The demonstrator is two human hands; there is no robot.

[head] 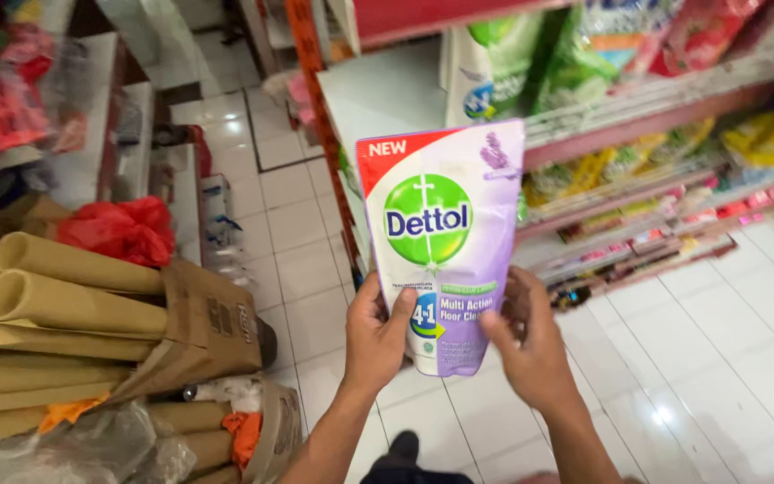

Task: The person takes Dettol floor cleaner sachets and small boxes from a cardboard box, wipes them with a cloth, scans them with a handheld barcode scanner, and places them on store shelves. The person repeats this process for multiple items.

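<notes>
Rolls of brown paper (64,305) lie in a box at the left. The left hand (378,336) and right hand (530,345) hold a lilac refill pouch (445,242) upright, fingers clamped on its lower edges, before shop shelves (620,125) above the white tiled floor (727,358).

Left hand (378,336) and right hand (530,345) raised together, fingers (402,305) curled closed.

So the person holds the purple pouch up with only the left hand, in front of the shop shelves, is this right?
Not quite: in the head view both hands hold the pouch, the left hand at its lower left edge and the right hand at its lower right. It is in front of the shelves.
</notes>
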